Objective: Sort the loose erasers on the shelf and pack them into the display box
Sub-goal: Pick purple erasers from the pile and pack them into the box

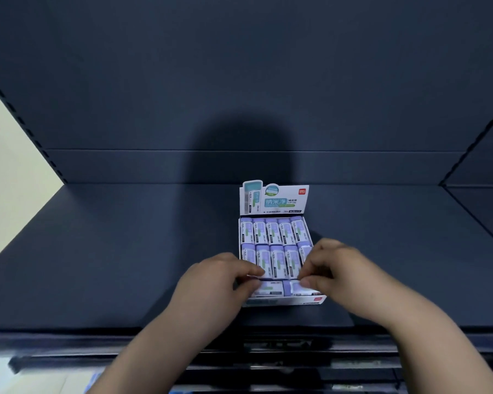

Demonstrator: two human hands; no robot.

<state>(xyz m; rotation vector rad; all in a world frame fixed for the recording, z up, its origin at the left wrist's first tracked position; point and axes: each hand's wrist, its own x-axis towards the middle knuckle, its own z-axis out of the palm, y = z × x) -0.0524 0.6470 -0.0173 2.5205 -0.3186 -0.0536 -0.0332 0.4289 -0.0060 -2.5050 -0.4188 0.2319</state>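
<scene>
So, biggest first: the dark shelf (125, 251), with the box (285, 301) sitting mid-shelf near the front edge. It's nearly full. Two rows of erasers (273, 233) stand upright, and a front row (271, 288) lies sideways. The left hand (219, 280) and right hand (339, 268) each have a narrow pinching grip on a front-row piece. I'd press those down level, butted tight and labels up, without tipping the ones standing behind. The header card (273, 199) reads 纳米净, and there's a red deli logo (301, 191). The small print is too blurred to read.
</scene>
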